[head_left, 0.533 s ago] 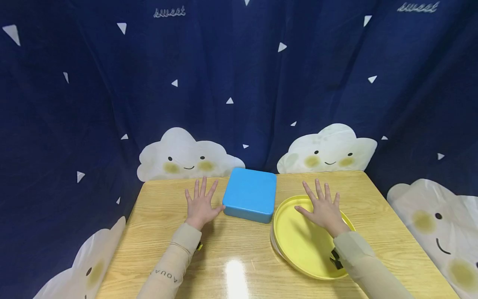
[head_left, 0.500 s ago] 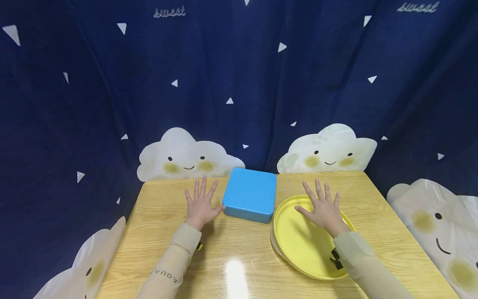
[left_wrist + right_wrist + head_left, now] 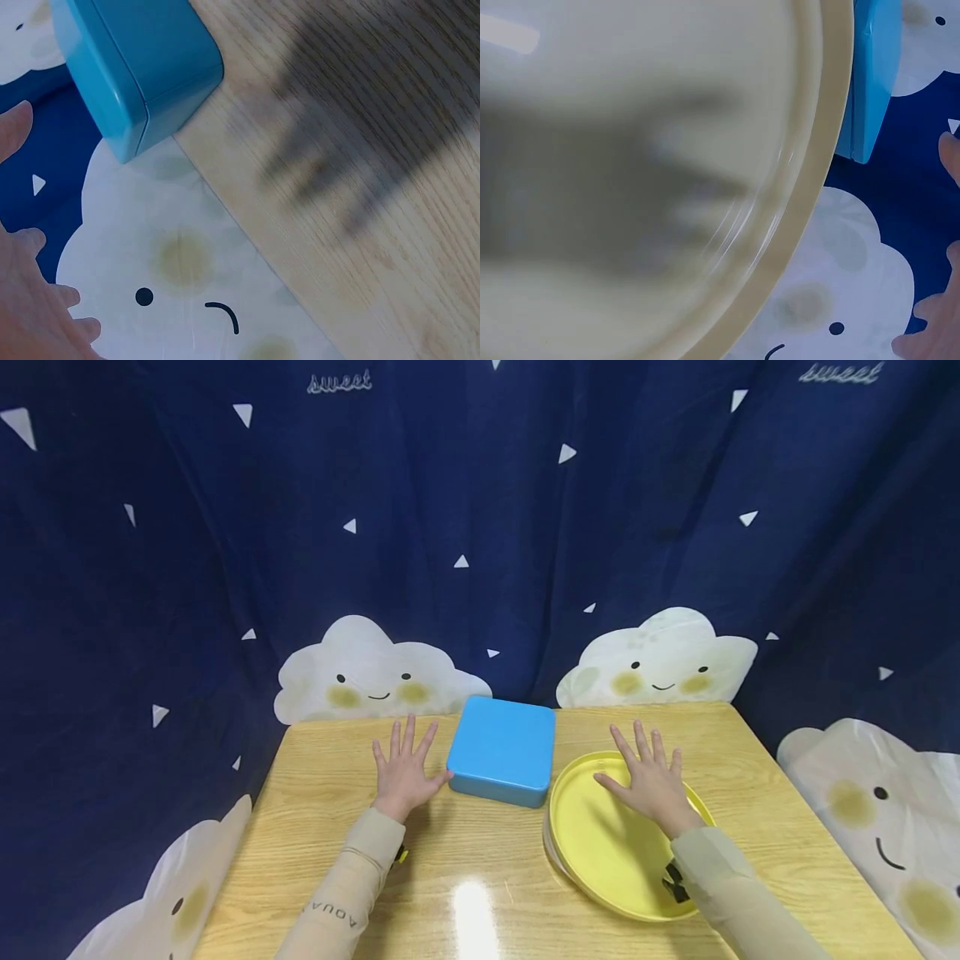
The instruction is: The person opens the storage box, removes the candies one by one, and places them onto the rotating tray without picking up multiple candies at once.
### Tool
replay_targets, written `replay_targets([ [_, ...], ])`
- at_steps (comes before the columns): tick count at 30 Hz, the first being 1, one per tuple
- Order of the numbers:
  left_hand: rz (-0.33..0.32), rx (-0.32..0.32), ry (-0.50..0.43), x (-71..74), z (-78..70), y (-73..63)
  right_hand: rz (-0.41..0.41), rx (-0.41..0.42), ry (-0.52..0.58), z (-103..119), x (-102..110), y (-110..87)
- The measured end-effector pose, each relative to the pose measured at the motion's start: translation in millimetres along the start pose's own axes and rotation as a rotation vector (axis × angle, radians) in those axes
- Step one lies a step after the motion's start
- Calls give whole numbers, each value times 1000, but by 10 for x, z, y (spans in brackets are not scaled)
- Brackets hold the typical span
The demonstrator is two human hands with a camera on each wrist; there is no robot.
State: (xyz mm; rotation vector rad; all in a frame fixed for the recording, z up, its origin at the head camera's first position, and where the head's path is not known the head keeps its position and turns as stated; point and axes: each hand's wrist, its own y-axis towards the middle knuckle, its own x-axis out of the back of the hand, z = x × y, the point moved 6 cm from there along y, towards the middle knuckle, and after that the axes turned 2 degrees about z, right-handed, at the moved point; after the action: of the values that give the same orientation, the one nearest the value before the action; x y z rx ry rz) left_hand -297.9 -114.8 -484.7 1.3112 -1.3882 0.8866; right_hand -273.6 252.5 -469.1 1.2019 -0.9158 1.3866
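A blue square box (image 3: pixel 502 741) with its lid on sits near the table's far edge, between the hands. My left hand (image 3: pixel 405 777) hovers over the wood to its left, fingers spread and straight, holding nothing. Over a round yellow lid or tray (image 3: pixel 611 852) on the right is my right hand (image 3: pixel 649 783), also with fingers spread and nothing held. The hand's shadow falls on the yellow surface in the right wrist view, so the two look apart. Beneath the yellow piece a pale side wall shows at its left; what it holds cannot be seen.
The light wooden table (image 3: pixel 315 852) has a bright glare patch near the front. Behind and around it hangs a dark blue curtain (image 3: pixel 420 485) with white triangles and smiling clouds. The blue box stands close to the yellow rim.
Almost nothing differs; both hands stay spread in place, with only a tiny shift of the right hand and of the view.
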Motion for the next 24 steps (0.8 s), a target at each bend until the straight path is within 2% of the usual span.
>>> replay_targets([
  [4,-15,-1,-47,3,-9,14,-95,31,118,63,24,28],
  [9,-52,-5,-232,-4,-18,70,-203,41,398,220,43,94],
  [13,-73,-2,-426,-39,-34,122,-199,-5,617,368,-21,144],
  [17,-86,22,-596,-91,-53,158,-162,-117,833,489,-164,198],
  [20,-80,51,-656,-165,-59,191,-136,-203,941,584,-284,229],
  [24,-47,107,-711,-291,-55,217,-106,-287,995,702,-460,245],
])
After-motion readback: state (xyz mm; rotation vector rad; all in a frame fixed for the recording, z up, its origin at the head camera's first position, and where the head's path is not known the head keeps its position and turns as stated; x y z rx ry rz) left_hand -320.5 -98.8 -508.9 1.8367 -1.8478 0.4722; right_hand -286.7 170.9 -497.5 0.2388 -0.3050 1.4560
